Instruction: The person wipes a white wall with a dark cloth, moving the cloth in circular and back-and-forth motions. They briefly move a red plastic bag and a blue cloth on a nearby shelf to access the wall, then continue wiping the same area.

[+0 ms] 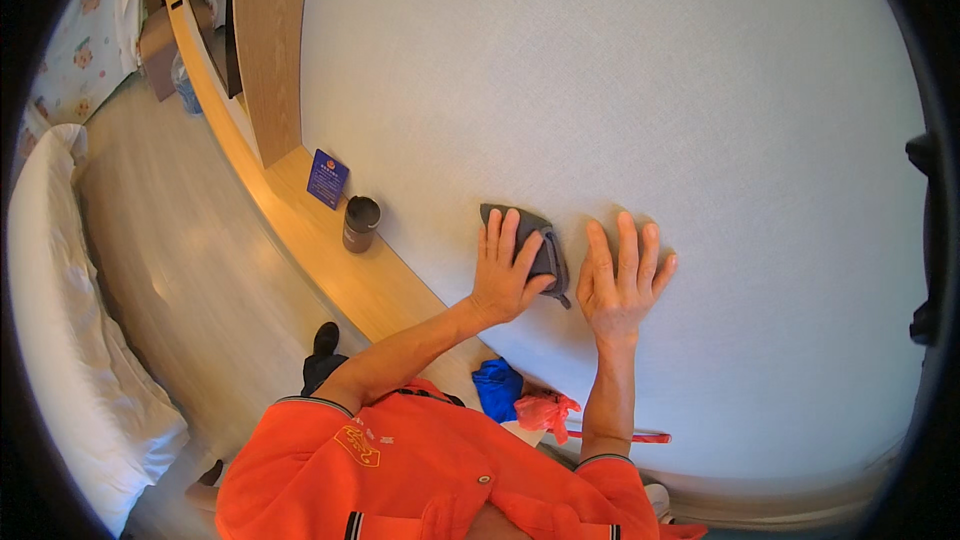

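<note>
My left hand [506, 277] presses a folded dark grey cloth [534, 240] flat against the pale textured wall [712, 90]. Its fingers spread over the cloth, and the thumb lies near the lower right edge. To the right, my right hand [619, 281] rests against the same wall with fingers apart and nothing in it. A small gap of bare wall separates the right hand from the cloth. Part of the cloth is hidden under the left fingers and palm.
A dark tumbler [361, 225] and a blue sign [328, 178] with writing stand on the wooden counter [405, 277]. Blue fabric [497, 388] and a red plastic bag [546, 411] sit below my hands. A white-covered bed [67, 315] lies left, beyond the floor [187, 240].
</note>
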Tool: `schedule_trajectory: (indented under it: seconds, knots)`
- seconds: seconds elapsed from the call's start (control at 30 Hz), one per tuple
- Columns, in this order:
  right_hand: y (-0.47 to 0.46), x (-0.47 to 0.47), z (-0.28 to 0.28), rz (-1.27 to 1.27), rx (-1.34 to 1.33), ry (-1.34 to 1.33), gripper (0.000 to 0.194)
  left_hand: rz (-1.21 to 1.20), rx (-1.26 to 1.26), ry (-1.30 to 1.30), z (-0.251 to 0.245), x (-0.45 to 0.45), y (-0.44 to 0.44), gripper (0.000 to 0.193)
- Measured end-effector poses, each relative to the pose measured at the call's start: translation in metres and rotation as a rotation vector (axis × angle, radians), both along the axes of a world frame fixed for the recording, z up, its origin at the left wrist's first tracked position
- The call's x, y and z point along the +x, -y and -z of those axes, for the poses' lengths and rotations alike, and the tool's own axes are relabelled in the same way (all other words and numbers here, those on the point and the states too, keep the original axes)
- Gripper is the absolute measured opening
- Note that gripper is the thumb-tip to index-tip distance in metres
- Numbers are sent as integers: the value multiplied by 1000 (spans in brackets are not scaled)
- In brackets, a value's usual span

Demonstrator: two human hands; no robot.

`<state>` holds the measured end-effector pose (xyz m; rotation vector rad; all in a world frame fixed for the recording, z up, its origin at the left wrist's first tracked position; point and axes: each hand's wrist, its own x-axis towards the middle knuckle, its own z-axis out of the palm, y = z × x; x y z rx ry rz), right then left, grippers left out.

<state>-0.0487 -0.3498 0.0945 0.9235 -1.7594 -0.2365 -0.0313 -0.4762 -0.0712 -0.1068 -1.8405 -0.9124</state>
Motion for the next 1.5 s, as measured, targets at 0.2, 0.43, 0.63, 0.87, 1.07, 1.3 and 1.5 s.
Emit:
schedule_trajectory:
  seconds: [0.2,0.43,0.63,0.87,1.07,1.3,1.5]
  knots:
    - [0,2,-1,2,-7,16,30,-201,255,4,-18,-29,70,78]
    - [1,0,-2,-16,-15,-12,29,-238,570,24,-43,-45,121,72]
    - [2,1,1,-10,-16,-9,30,-104,334,10,-30,-14,35,77]
    - [1,-1,-1,2,-21,-17,31,13,54,23,-16,8,14,74]
    - [1,-1,1,16,-24,-27,31,-184,354,-23,-44,-33,106,72]
    - [1,-3,0,-34,-10,-47,29,-194,503,-50,-75,-46,128,67]
    - [-1,1,1,-78,-38,15,29,-37,85,-35,-52,-3,32,74]
